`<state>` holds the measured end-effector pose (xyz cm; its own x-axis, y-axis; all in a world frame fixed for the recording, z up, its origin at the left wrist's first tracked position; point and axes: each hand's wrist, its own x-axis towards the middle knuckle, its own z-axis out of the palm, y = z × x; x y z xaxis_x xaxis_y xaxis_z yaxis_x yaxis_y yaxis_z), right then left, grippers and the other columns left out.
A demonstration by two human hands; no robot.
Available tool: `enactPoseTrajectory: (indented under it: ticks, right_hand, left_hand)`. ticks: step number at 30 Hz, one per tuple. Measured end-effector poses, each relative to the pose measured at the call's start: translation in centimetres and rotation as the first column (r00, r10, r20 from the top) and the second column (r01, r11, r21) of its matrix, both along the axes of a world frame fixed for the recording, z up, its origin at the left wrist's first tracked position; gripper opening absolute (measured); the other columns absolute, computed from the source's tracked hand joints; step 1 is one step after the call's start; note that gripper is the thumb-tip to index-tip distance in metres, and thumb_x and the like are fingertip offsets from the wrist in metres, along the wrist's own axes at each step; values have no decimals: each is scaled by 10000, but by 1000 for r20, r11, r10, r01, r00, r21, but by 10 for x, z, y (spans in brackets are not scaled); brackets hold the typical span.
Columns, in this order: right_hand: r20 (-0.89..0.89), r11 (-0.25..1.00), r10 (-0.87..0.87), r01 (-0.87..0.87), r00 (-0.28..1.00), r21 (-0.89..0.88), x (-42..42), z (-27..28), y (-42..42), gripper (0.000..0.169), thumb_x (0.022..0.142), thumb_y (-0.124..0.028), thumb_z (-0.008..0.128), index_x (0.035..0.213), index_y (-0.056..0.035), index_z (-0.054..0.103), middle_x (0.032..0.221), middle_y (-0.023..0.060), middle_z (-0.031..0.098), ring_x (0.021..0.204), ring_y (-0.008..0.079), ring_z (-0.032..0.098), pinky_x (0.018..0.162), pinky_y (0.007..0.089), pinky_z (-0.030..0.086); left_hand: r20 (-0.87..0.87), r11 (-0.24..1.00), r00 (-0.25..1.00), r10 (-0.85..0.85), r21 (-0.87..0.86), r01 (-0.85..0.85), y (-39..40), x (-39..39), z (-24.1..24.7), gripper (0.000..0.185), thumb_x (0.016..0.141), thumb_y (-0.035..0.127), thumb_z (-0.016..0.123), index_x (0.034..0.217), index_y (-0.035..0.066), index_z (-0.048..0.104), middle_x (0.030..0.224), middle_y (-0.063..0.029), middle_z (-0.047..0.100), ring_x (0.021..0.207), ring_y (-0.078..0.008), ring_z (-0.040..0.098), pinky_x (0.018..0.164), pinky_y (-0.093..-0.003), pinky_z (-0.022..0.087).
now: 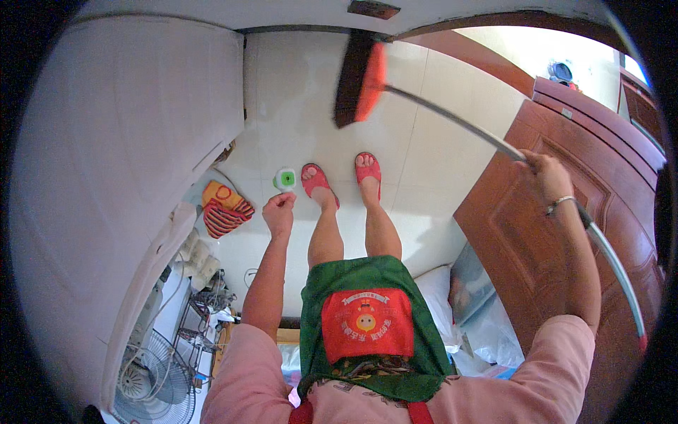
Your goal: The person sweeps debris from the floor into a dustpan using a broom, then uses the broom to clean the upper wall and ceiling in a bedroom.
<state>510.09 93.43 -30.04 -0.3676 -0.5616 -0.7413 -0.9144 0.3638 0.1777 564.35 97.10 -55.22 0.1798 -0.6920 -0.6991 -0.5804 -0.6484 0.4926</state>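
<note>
A broom head (371,82), red with dark bristles and somewhat blurred, is at the top middle, near the dark edge at the far side of the tiled floor. Its metal handle (466,124) runs down to the right. My right hand (545,177) is closed around the handle, which passes on behind my forearm. My left hand (279,209) is held in front of me at the left, its fingers drawn together; whether something small is pinched between them I cannot tell. Just beyond it in the picture shows a white and green device (285,179), whose support is not clear.
A striped cloth (228,212) lies at the left, beside a large pale surface (132,132). An electric fan (153,379) and cables are at the lower left. A brown panelled door (529,212) stands on the right, with plastic bags (490,339) near it.
</note>
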Motion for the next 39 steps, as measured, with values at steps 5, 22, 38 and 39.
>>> enactPoseTrajectory:
  ticks: [5, 22, 38, 39]
  right_hand:
    - [-282, 980, 198, -192, 939, 48, -30, 50, -26, 300, 861, -290, 540, 1134, -181, 596, 889, 163, 646, 851, 343, 620, 713, 442, 490]
    - [-13, 981, -194, 194, 981, -3, 5, 114, 43, 278, 859, -286, 583, 979, -45, 653, 782, 200, 630, 707, 359, 611, 628, 386, 474]
    - [242, 983, 120, -81, 963, -165, 137, -43, -96, 323, 888, -359, 488, 910, -74, 639, 809, 170, 632, 755, 352, 617, 678, 444, 493]
    - [211, 984, 121, -89, 970, -157, 136, -52, -93, 324, 889, -354, 488, 907, -70, 643, 815, 175, 632, 763, 355, 616, 688, 443, 492]
  left_hand:
    - [-17, 997, 997, 72, 29, -71, 8, 7, 0, 146, 740, 121, 709, 837, 13, 695, 704, -48, 662, 611, -93, 586, 582, -233, 471]
    - [33, 999, 998, 44, -12, -44, 16, -4, 10, 164, 744, 156, 711, 838, 21, 702, 696, -64, 670, 610, -110, 601, 595, -256, 479]
    - [33, 999, 999, 41, -32, -40, 12, 6, 33, 165, 755, 154, 685, 860, 28, 701, 662, -39, 645, 584, -89, 569, 563, -225, 453]
    - [40, 999, 998, 43, 1, -43, 4, 1, 41, 170, 755, 157, 686, 863, 26, 700, 671, -38, 649, 588, -90, 571, 565, -225, 454]
